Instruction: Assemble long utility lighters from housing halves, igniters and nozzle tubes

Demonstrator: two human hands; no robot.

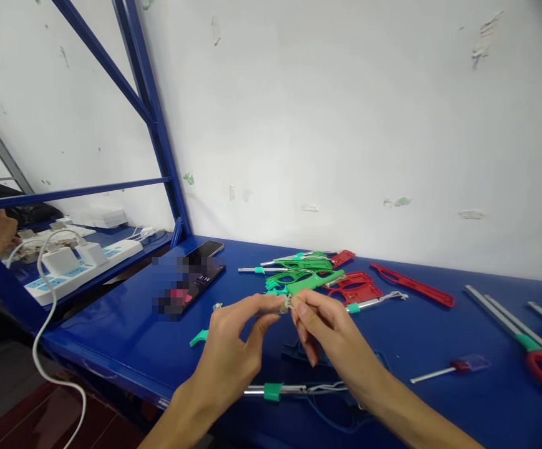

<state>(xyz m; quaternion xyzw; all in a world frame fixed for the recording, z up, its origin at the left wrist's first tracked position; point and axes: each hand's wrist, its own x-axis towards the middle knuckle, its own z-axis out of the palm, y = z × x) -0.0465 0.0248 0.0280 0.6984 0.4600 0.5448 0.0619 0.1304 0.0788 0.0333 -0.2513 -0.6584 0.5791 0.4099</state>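
Observation:
My left hand (236, 337) and my right hand (324, 321) meet over the middle of the table, thumb and forefinger of each pinched together. Between the fingertips is a small pale part (284, 304), mostly covered, so its exact kind cannot be made out. Under my hands lies a dark blue see-through handle shell (333, 411). On it rests a metal tube (292, 390) with a green sleeve (273, 391) and white wires. A teal trigger-like piece (199, 338) lies left of my left hand.
Behind my hands are green handle shells (315, 282), red handle shells (359, 293) and thin metal tubes. A screwdriver (458, 368) and scissors (539, 362) lie to the right. Phones (205, 251) lie at the left, near a blue frame post (158, 137) and a power strip (88, 268).

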